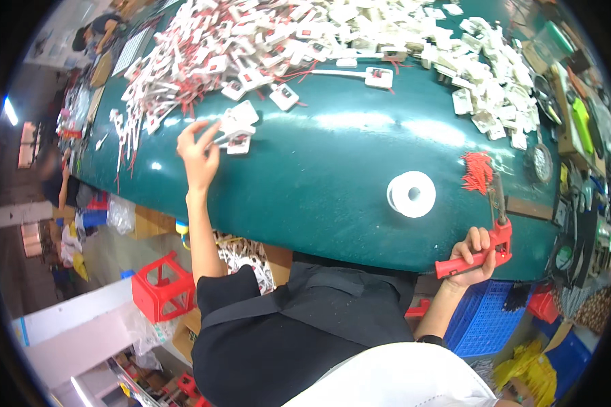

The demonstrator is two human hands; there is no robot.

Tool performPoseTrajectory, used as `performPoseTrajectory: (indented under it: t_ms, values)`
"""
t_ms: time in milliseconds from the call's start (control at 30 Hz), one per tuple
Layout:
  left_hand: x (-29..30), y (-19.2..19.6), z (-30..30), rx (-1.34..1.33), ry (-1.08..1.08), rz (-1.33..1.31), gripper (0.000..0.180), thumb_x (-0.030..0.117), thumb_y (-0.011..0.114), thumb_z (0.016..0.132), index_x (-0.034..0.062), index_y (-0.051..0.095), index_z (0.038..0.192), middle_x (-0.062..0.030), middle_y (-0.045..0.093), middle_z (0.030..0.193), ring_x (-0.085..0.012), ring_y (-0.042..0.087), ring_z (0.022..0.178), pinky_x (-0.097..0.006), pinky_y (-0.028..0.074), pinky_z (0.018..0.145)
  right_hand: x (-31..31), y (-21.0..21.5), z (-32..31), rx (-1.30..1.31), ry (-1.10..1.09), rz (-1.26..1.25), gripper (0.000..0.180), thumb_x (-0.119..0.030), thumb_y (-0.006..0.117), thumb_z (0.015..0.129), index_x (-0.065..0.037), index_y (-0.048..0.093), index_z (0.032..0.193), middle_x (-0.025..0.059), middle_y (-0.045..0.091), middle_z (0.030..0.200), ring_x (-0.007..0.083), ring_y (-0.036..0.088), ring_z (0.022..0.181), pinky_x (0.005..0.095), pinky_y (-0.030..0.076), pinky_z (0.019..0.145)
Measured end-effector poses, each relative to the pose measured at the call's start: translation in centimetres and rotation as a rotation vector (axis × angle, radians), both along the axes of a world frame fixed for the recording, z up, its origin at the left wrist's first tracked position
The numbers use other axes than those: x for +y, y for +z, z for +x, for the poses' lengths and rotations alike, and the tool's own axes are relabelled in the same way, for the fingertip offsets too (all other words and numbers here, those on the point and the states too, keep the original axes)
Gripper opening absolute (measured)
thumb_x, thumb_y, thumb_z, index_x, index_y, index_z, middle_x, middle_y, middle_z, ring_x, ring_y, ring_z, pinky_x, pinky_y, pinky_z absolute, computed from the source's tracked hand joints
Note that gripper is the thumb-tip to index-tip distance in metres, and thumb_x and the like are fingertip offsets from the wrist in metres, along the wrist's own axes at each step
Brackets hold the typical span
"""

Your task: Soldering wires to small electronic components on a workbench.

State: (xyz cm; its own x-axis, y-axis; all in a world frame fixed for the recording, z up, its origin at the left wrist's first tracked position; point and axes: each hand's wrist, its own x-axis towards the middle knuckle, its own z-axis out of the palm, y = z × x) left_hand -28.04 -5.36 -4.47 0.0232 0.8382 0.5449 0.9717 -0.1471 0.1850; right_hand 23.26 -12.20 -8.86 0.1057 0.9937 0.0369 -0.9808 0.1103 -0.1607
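Observation:
My left hand (200,159) is over the left of the green table, thumb and fingers curled together at the edge of a white plastic part (239,121). The part looks pinched at the fingertips, with a dark and red spot on its lower piece; its outline is slightly blurred. At the right front edge, my right hand (470,254) is wrapped round the red handle of a soldering gun (501,234). Its metal barrel points away from me, toward a small heap of short red wires (477,171). A white spool (412,194) stands left of that heap.
White parts with red wires (210,51) are heaped along the far left, and plain white housings (485,74) at the far right. A round metal tin (540,163) sits near the right edge. Below the table are a red stool (161,288) and a blue crate (485,319).

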Motion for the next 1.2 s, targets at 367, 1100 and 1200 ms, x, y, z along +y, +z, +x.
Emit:
performPoseTrajectory:
  t_ms: [367, 1100, 1200]
  values:
    - [19.6, -0.6, 21.5, -0.125, -0.566, 0.131, 0.016, 0.011, 0.063, 0.073, 0.0108, 0.064, 0.089, -0.0067, 0.059, 0.083, -0.0276, 0.058, 0.082, -0.039, 0.046, 0.072, -0.4, -0.3, 0.0, -0.026, -0.043, 0.006, 0.038, -0.013, 0.057, 0.084, 0.0, 0.041, 0.116, 0.0043, 0.041, 0.087, 0.0134, 0.04, 0.079, 0.0215, 0.049, 0.055]
    - [19.4, -1.5, 30.2, -0.361, -0.892, 0.055, 0.021, 0.014, 0.068, 0.07, 0.0037, 0.052, 0.08, -0.0096, 0.057, 0.099, -0.0235, 0.056, 0.087, -0.032, 0.045, 0.076, -0.2, -0.4, -0.2, 0.068, -0.044, 0.015, 0.044, -0.012, 0.06, 0.082, -0.002, 0.041, 0.12, 0.0049, 0.043, 0.086, 0.0133, 0.04, 0.078, 0.0209, 0.046, 0.054]
    - [13.1, 2.1, 29.0, -0.605, -0.864, -0.425, 0.03, 0.022, 0.073, 0.072, 0.0039, 0.051, 0.08, -0.0059, 0.055, 0.082, -0.0172, 0.053, 0.072, -0.028, 0.045, 0.066, 0.0, 0.4, 0.1, 0.045, -0.032, 0.015, 0.031, -0.01, 0.059, 0.083, -0.001, 0.045, 0.11, 0.0028, 0.043, 0.085, 0.012, 0.041, 0.078, 0.02, 0.048, 0.054]
